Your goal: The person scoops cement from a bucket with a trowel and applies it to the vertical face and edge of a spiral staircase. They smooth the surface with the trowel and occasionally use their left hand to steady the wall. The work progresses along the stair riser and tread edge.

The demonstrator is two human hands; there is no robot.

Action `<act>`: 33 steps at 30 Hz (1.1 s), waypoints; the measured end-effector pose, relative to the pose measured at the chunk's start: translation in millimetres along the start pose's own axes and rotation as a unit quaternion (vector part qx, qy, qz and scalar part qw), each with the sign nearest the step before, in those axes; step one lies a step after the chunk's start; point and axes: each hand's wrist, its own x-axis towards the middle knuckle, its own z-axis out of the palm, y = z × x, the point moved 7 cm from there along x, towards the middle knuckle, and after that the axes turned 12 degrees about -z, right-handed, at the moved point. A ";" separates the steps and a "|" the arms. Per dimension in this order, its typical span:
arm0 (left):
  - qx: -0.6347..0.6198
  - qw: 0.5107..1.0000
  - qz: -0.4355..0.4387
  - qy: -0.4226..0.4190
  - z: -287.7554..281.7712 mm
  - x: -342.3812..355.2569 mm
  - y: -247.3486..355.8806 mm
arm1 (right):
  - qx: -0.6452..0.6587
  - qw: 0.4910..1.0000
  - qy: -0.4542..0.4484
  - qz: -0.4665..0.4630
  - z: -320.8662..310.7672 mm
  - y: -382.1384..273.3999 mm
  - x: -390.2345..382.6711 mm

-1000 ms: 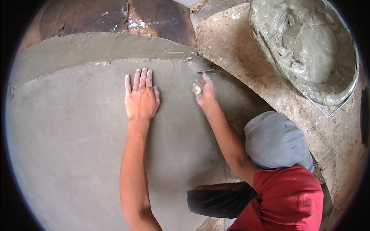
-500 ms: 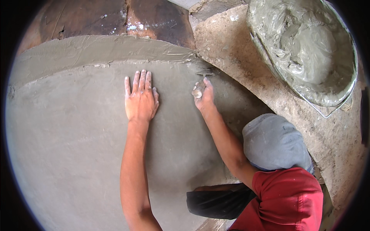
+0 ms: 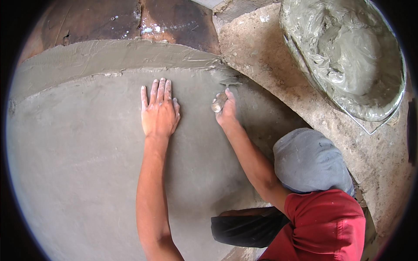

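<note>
My left hand [image 3: 159,115] lies flat, palm down, on a broad surface of smooth grey plaster [image 3: 96,143]. Its fingers stretch toward the upper edge of that layer, and nothing is in it. To its right, a co-worker's hand [image 3: 227,112] grips the rounded handle of a trowel [image 3: 219,103]. The trowel's thin blade rests against the plaster, mostly hard to make out. That arm comes out of the red sleeve of the co-worker, who leans in from the lower right. My right hand does not show.
A large bucket [image 3: 305,71] of wet grey mortar [image 3: 355,50] stands at the upper right on a rough stone ledge [image 3: 257,48]. The co-worker's grey head covering [image 3: 310,160] and black-clad knee [image 3: 250,228] fill the lower right. Brown stained boards [image 3: 96,21] lie beyond a rougher plaster band [image 3: 104,56].
The co-worker's hand has shifted slightly left and down with the trowel, its handle tilting more to the left. My left hand stays in place.
</note>
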 end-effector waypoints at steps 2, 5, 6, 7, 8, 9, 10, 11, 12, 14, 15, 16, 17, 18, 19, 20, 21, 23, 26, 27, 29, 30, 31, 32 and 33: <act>0.000 1.000 -0.001 0.001 -0.2 0.4 0.6 | -0.030 0.999 0.009 -0.015 2.3 1.0 -0.4; -0.001 1.000 -0.002 -0.002 -0.6 0.4 0.6 | -0.044 0.999 0.015 -0.021 5.4 1.0 -3.5; -0.001 1.000 -0.002 -0.002 -0.8 0.4 0.6 | -0.042 0.999 0.016 -0.027 6.2 0.2 -4.1; -0.003 1.000 -0.003 -0.005 -0.6 0.3 0.6 | -0.022 1.000 0.005 -0.019 9.3 1.3 -4.2; -0.002 1.000 -0.003 -0.003 -0.8 0.3 0.6 | -0.001 1.000 -0.003 -0.017 12.2 1.7 -3.7; -0.002 1.000 -0.003 -0.003 -0.8 0.1 0.5 | 0.014 1.000 0.006 -0.008 13.0 3.2 -2.9; -0.004 1.000 -0.003 -0.003 -0.7 -0.1 0.3 | 0.036 0.999 -0.016 -0.014 18.6 2.7 -1.1; -0.004 1.000 -0.003 -0.004 -0.2 -0.4 0.3 | 0.051 0.998 -0.020 -0.015 22.3 3.1 0.4; -0.005 1.000 -0.003 -0.004 0.2 -0.5 0.3 | 0.061 0.998 -0.014 -0.019 25.1 3.3 2.0; -0.005 1.000 -0.004 -0.003 1.0 -0.9 -0.2 | 0.003 1.000 0.010 -0.026 28.4 3.8 2.7; -0.005 1.000 -0.004 -0.001 1.3 -0.7 -0.1 | -0.031 0.998 0.034 -0.037 29.4 2.3 1.8; -0.003 1.000 -0.004 -0.002 1.9 -0.4 0.1 | -0.058 0.997 0.028 -0.045 34.5 0.8 -0.2; -0.004 1.000 -0.003 0.002 1.6 -0.3 0.2 | -0.088 0.994 0.028 -0.058 39.4 -1.5 -3.4; -0.003 1.000 -0.004 0.002 1.7 -0.2 0.3 | -0.119 0.990 0.038 -0.066 43.0 -3.6 -7.3; -0.001 1.000 -0.005 -0.003 2.3 -0.4 0.2 | -0.127 0.989 0.025 -0.069 50.6 -5.0 -10.4; -0.003 1.000 -0.005 -0.001 1.9 -0.6 0.1 | -0.138 0.988 0.021 -0.068 57.2 -6.4 -12.9; -0.004 1.000 -0.005 -0.003 1.8 -0.7 0.1 | -0.150 0.986 0.022 -0.072 62.3 -8.4 -15.0; -0.006 1.000 -0.006 -0.001 0.9 -0.6 0.5 | -0.127 0.990 0.006 -0.060 73.0 -8.7 -18.0; -0.009 1.000 -0.005 0.002 -0.8 -0.6 1.1 | -0.086 0.995 -0.025 -0.049 87.0 -9.3 -21.7; -0.008 1.000 -0.005 0.001 -0.9 -0.6 1.2 | -0.074 0.996 -0.023 -0.045 88.6 -9.6 -25.0; -0.009 1.000 -0.006 0.002 -1.5 -0.6 1.4 | -0.056 0.997 -0.036 -0.042 91.9 -10.5 -37.7; -0.010 1.000 -0.005 0.003 -1.9 -0.6 1.4 | -0.049 0.998 -0.028 -0.040 91.2 -11.5 -46.2; -0.012 1.000 -0.006 0.000 -1.7 -0.4 1.3 | -0.057 0.996 -0.063 -0.034 93.1 -12.4 -57.6; -0.013 1.000 -0.004 0.003 -2.4 -0.5 1.4 | -0.068 0.993 -0.092 -0.029 91.5 -13.1 -71.7; -0.016 1.000 -0.005 0.004 -2.6 -0.1 1.3 | -0.083 0.990 -0.110 -0.020 87.6 -13.6 -85.4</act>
